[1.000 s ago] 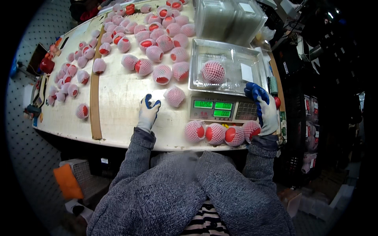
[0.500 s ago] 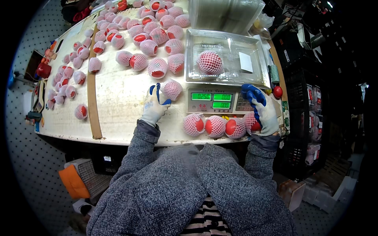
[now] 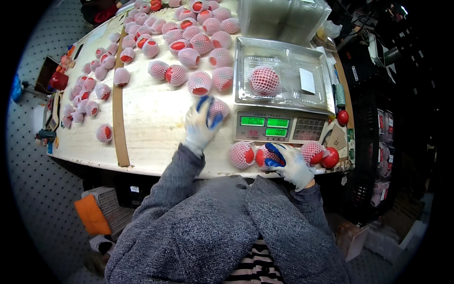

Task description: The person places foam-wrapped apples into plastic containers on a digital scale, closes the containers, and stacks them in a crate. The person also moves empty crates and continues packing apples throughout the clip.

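My left hand (image 3: 203,122), in a white and blue work glove, reaches over the left side of a red fruit in pinkish foam netting (image 3: 219,109). Its fingers look parted, though slightly blurred. My right hand (image 3: 292,164), gloved alike, lies low over the row of netted fruit in front of the scale, thumb and forefinger apart at the right side of one netted fruit (image 3: 265,156). The palm hides whatever lies beneath it. The scale (image 3: 283,124) has lit green displays. On top of it sits a clear plastic tray (image 3: 243,98) holding one netted fruit (image 3: 265,80).
Many netted fruits (image 3: 189,57) spread over the table's far side, with more left of a brown strip (image 3: 120,128). Stacked clear trays (image 3: 283,18) stand behind the scale. A bare red fruit (image 3: 330,157) is near the right edge. Black crates (image 3: 373,156) flank the right side.
My right hand has come down and left from the scale's keypad to the front row of fruit. My left hand's fingers have moved over the nearby netted fruit. The view has shifted slightly.
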Tool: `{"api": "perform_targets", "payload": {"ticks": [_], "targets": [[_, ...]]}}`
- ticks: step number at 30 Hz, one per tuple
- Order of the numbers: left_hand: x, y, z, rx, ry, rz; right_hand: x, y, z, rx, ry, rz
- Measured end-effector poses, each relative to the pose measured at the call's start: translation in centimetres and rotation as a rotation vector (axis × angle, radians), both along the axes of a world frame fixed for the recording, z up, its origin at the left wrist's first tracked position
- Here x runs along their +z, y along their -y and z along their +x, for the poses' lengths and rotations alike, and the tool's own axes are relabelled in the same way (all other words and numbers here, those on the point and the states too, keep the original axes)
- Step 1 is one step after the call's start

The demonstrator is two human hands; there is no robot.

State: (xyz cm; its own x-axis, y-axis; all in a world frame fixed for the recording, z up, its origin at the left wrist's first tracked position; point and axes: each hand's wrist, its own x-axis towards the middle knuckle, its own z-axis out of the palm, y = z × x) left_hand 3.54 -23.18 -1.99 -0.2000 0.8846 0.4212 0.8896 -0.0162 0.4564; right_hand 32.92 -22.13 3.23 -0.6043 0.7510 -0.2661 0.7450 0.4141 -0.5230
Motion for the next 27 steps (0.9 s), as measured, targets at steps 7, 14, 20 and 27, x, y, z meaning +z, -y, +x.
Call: {"api": "perform_targets", "payload": {"ticks": [7,14,20,27], "targets": [[-3.5,-10.2,-4.9,0.291,-0.226,-0.561,-0.4,-0.1,-2.3,0.114,-0.14,0.013],[-3.6,-11.1,-9.8,-0.101,1.39,-0.259,2.4,-0.7,-2.6,0.001,-0.313,-0.149],[0.5,-6.3,-1.1,-0.598,2.196,-0.151,5.1,-4.4,-8.0,0.01,-0.45,0.566],[7.3,-2.8,1.0,-0.632,1.701,-0.255,6.9,-13.4,-10.0,-0.003,-0.748,0.32]]}}
